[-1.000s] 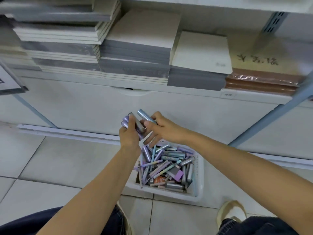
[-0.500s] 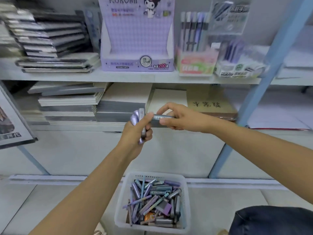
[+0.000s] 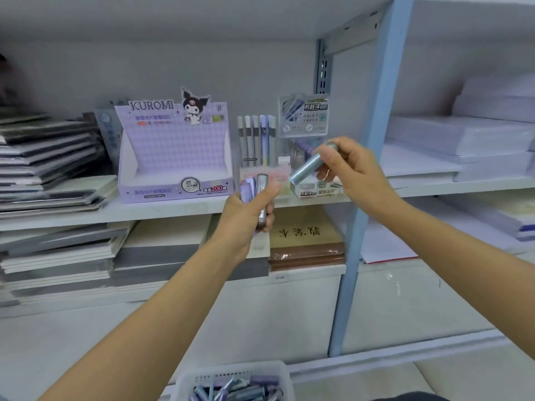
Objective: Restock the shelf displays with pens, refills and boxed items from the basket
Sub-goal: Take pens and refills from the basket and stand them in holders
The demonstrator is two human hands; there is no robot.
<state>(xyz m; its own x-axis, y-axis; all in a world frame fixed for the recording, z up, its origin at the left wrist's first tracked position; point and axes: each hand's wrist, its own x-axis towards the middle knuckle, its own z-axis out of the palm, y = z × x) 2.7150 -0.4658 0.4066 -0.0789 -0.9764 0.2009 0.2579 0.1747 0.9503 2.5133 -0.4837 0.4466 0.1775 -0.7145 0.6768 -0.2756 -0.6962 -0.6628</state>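
Right hand (image 3: 351,172) higher now, silvery-blue tube (image 3: 308,166)

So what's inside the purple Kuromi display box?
No stock shows in the Kuromi display box: only its checked back panel and white side walls. Its front lip hides the tray floor, so anything lying low there cannot be seen.

A purple display box (image 3: 173,151) on the shelf reads "KUROMI" across its header card, with "2B 0.5mm" in a speech bubble and "200" among Chinese characters on its front lip. To its right, a clear display stand (image 3: 303,115) carries "不脏手铅芯" on its header card and again on its base. On the shelf below, a tan-covered book (image 3: 321,224) bears brush-style characters, possibly ending in "本".
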